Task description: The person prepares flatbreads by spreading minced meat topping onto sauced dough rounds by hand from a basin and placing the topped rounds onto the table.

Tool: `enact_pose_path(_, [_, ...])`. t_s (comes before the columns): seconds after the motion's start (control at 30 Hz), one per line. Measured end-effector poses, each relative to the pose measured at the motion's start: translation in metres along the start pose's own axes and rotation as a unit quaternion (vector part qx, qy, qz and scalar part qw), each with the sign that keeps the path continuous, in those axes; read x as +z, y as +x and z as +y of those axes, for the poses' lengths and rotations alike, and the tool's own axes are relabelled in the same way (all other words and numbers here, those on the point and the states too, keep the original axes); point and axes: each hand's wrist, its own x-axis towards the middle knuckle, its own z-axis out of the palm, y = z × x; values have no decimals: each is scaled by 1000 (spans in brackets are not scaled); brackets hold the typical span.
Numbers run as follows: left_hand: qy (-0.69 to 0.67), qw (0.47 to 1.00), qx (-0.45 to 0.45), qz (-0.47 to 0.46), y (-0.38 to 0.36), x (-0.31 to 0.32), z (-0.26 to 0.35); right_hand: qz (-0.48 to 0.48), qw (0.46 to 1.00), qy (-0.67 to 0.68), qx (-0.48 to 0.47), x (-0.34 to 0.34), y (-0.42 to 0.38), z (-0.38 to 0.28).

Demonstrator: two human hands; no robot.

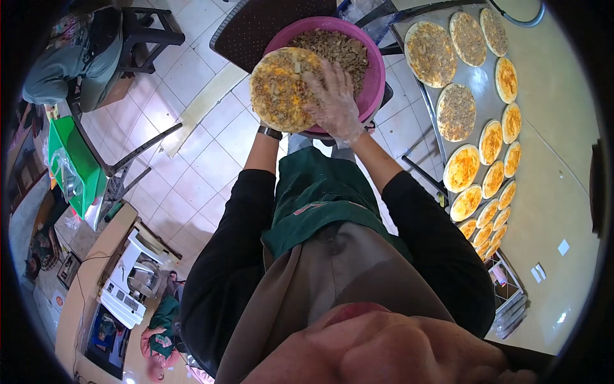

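Observation:
A round flatbread (pixel 281 96) with crumbly brown and orange topping is held up in front of the pink tub. My left hand is hidden beneath it and supports it from below; only the wrist with a dark watch (pixel 270 132) shows. My right hand (pixel 336 105), in a clear plastic glove, lies with spread fingers on the right part of the topping. Behind the bread, the pink tub (pixel 376 83) holds a heap of brown crumbly filling (pixel 339 51).
On the right, a metal table (pixel 478 80) bears several flatbreads, some with brown topping (pixel 456 112), others with orange spread (pixel 462 168). A dark chair (pixel 240 32) stands by the tub. Left are a green crate (pixel 80 166), a stool (pixel 150 32) and other people.

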Motion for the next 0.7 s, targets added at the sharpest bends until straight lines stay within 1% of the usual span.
enact_pose_path(0.07, [-13,1000,-18,6,1,-1,-9,-8,1000,-7,9,7,3,7])
enact_pose_path(0.13, [18,1000,-4,20,6,10,-15,-12,1000,-14,10,0,12,2])
enact_pose_path(0.17, [4,1000,-2,-17,8,15,-17,5,1000,-3,-8,-6,11,0])
enact_pose_path(0.2, [3,1000,1,-16,9,19,-19,19,999,9,-23,-17,11,-6])
enact_pose_path(0.23, [109,993,18,52,9,26,-21,18,1000,9,-23,-29,17,-18])
enact_pose_path(0.27, [214,969,34,118,11,32,-25,-27,996,13,-90,-39,25,-32])
enact_pose_path(0.3, [370,921,73,101,13,49,-37,-71,985,16,-156,-42,32,-41])
enact_pose_path(0.33, [370,921,72,99,15,52,-40,-70,985,14,-155,-37,36,-43])
enact_pose_path(0.4, [283,955,26,84,16,58,-42,-92,958,-24,-271,-22,47,-41])
enact_pose_path(0.43, [239,968,2,78,16,59,-42,-91,958,-23,-271,-32,58,-41])
enact_pose_path(0.5, [148,986,-46,64,16,61,-42,-104,967,-89,-214,-51,78,-34])
enact_pose_path(0.53, [100,991,-71,57,15,67,-43,-105,967,-89,-212,-49,83,-25])
enact_pose_path(0.57, [137,983,-46,111,13,73,-44,-76,978,-120,-154,-48,88,-14])
enact_pose_path(0.6, [142,981,-39,123,12,74,-44,-46,983,-151,-95,-46,93,-2])
enact_pose_path(0.63, [142,982,-33,123,10,70,-44,-46,983,-152,-95,-40,92,13])
enact_pose_path(0.7, [125,986,-24,104,7,60,-42,-26,990,-138,-8,-24,77,41])
